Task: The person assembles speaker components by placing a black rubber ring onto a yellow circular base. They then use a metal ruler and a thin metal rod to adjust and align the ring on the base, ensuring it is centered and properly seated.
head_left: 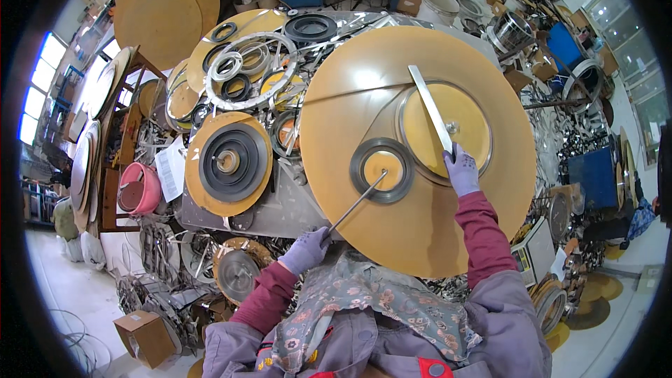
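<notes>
My left hand [305, 250], in a pale lavender glove, is closed around the end of a thin metal rod [358, 208]. The rod's far tip meets the middle of a small yellow disc ringed by a dark wound metal strip coil [362, 166]. With my right hand [462, 171], gloved alike, I grip the near end of a flat metal bar [430, 108]. That bar slants up and left across a larger yellow disc [465, 124] with a thin metal rim. A strip loops between the two coils. Both lie on a big round tan plate [343, 70].
Left of the plate, a dark coil [234, 159] rests on a tan disc. White and black rings [252, 73] are heaped behind it. A pink bucket [140, 189] stands far left, a cardboard box [145, 336] lower left. Scrap strips [570, 143] pile up at right.
</notes>
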A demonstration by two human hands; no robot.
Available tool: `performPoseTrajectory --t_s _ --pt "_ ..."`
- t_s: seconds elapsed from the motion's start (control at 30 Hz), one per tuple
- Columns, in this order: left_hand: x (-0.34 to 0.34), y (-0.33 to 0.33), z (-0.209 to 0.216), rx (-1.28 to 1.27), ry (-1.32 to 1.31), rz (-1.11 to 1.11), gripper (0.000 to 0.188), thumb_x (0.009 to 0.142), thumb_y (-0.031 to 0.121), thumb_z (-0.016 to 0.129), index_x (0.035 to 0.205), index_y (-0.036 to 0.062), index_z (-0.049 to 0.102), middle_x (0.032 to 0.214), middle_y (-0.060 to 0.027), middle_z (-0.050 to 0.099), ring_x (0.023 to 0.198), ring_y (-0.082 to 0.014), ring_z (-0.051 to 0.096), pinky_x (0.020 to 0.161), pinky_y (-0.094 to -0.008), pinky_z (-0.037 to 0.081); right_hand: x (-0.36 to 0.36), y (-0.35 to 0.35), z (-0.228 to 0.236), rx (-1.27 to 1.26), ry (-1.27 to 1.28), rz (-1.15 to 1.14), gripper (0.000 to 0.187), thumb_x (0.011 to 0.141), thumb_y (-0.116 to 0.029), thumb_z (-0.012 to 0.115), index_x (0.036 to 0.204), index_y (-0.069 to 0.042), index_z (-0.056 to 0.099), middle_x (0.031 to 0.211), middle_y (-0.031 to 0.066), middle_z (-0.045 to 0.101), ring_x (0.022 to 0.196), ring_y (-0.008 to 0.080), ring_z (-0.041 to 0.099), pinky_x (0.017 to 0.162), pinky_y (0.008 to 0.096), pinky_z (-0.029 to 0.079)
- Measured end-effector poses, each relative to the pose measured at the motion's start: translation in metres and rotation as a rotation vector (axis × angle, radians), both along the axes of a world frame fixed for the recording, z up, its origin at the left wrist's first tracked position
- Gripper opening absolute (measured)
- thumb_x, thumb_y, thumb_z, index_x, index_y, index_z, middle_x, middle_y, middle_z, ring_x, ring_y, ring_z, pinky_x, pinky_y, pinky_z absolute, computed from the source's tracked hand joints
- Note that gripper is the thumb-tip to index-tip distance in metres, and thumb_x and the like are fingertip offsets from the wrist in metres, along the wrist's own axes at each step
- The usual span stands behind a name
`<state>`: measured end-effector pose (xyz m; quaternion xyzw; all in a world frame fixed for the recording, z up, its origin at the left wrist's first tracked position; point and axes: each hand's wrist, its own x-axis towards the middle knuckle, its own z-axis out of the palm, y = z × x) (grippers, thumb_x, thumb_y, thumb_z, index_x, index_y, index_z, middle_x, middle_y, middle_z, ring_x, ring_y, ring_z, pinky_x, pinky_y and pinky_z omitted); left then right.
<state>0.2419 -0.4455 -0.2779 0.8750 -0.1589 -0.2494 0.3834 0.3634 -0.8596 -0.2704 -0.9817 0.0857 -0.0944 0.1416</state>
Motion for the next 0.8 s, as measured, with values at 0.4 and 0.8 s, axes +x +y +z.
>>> performPoseTrajectory --t_s 0.4,0.8 --pt "0.004 0.000 0.009 0.027 0.027 0.022 0.013 0.088 0.011 0.053 0.095 0.0009 0.052 0.084 -0.0266 0.060 0.084 -0.0469 0.058 0.070 -0.0512 0.045 0.004 0.002 0.008 0.040 0.163 -0.052 0.045 0.093 -0.036 0.055 0.120 -0.001 0.054 0.098 0.0221 0.065 0.094 0.0362 0.063 0.082 0.0457 0.049" --pt "0.018 0.003 0.005 0.024 -0.031 0.069 0.016 0.090 0.013 0.052 0.099 -0.0007 0.053 0.088 -0.0274 0.062 0.086 -0.0469 0.059 0.073 -0.0510 0.047 0.005 -0.003 0.005 0.042 0.193 -0.044 0.045 0.093 -0.037 0.055 0.121 -0.002 0.054 0.100 0.0204 0.066 0.096 0.0355 0.063 0.083 0.0451 0.049"
